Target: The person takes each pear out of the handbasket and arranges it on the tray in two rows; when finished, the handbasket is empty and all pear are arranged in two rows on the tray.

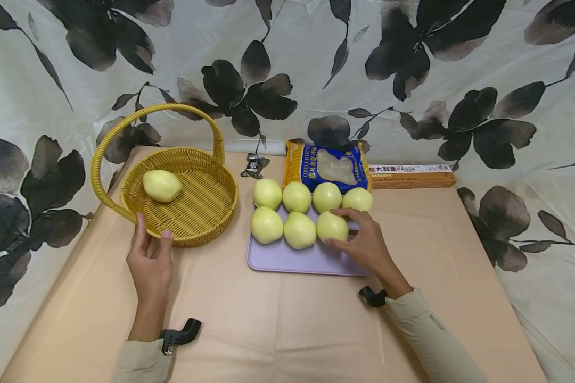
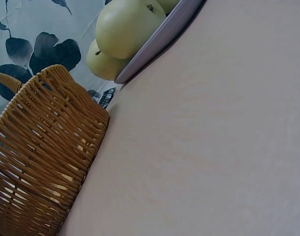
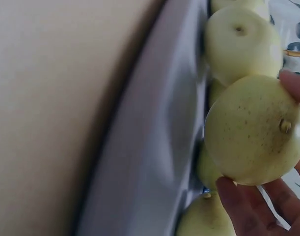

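Note:
My right hand [image 1: 364, 242] grips a round yellow-green pear [image 3: 255, 130], thumb and fingers around its sides, at the front row's right end on the lilac tray [image 1: 287, 260]. Several more pears [image 1: 266, 224] stand in two rows on that tray. My left hand [image 1: 150, 266] is at the near side of a yellow wicker basket [image 1: 206, 234], fingers fairly straight, with fingertips right at the rim. One pear [image 1: 162, 185] lies inside the basket, toward its left. The left wrist view shows the basket's woven wall [image 2: 46, 147] but not the hand.
Behind the tray stand a blue and orange pasta bag [image 1: 333, 165] and a long brown pasta box [image 1: 412, 176]. A small black packet [image 1: 255, 166] lies between basket and bag. The basket's tall handle [image 1: 172, 107] arches above it. A floral cloth hangs behind the table.

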A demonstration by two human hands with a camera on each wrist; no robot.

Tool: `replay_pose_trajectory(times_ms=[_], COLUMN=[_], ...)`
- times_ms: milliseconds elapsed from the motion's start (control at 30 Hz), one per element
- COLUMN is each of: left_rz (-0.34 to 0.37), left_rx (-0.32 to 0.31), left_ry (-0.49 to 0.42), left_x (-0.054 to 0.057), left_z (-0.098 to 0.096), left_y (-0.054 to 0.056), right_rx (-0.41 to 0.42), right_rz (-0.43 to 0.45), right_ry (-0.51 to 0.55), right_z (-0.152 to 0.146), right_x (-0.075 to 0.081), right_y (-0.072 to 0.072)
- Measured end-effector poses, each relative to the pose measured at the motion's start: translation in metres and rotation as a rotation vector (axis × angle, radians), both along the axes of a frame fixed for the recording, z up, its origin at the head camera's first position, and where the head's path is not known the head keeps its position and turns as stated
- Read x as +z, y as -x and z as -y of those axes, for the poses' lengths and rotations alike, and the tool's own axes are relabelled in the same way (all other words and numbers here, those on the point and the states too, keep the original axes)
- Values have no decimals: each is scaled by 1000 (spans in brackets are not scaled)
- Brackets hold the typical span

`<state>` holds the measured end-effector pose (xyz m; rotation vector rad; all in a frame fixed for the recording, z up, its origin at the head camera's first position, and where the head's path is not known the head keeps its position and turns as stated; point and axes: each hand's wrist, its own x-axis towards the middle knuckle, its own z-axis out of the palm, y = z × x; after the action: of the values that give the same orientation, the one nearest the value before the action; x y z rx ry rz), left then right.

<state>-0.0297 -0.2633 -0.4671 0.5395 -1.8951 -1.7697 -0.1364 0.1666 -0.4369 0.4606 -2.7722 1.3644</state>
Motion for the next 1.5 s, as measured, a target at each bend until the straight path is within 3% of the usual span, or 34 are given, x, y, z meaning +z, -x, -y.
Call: replay_pose_trajectory(times_ms=[200,500,800,1067,1500], left_rz=[-6,-9,3,8,-4], left_rx=[-9,-14,3,2,-3], left_ry=[-13,-26,1,-16,18], left_x=[1,4,3,1,-1], left_z=[0,0,2,2,0], left_y=[-1,0,-2,-2,0], right_rx=[-11,-33,-42,97,280], right_rz=[32,-29,-171,-262,-267], right_ry=[15,33,41,179,261], right_z=[4,1,15,63,151], right_x=[-7,-6,18,45,59], right_y=[0,-5,-12,-15,-11])
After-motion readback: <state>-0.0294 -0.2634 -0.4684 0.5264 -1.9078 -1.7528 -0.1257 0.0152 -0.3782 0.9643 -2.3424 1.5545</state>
